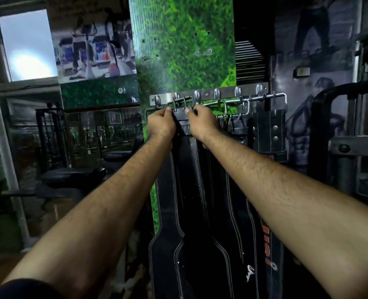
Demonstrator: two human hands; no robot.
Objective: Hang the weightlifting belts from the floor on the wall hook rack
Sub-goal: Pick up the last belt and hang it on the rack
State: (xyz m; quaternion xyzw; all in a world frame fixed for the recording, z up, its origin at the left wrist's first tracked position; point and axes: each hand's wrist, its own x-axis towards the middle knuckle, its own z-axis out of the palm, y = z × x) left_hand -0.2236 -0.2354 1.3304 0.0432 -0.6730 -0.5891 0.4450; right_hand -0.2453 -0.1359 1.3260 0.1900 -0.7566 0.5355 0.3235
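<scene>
A metal hook rack (209, 94) is fixed across a green grass-print wall panel. Both my arms reach up to it. My left hand (160, 124) and my right hand (201, 121) grip the top end of a black stitched weightlifting belt (189, 190), holding its metal buckle (180, 104) up at the second hook from the left. The belt hangs straight down between my forearms. More black belts hang beside it: one (237, 212) just to the right, and a wide riveted one (269, 130) further right. The floor is mostly hidden by my arms.
Black gym benches and seats (70, 173) stand at the left, in front of a mirror and a window (27, 44). A dark machine frame (340, 126) rises at the right, close to the rack. The hook at the rack's far left end (157, 99) shows no belt on it.
</scene>
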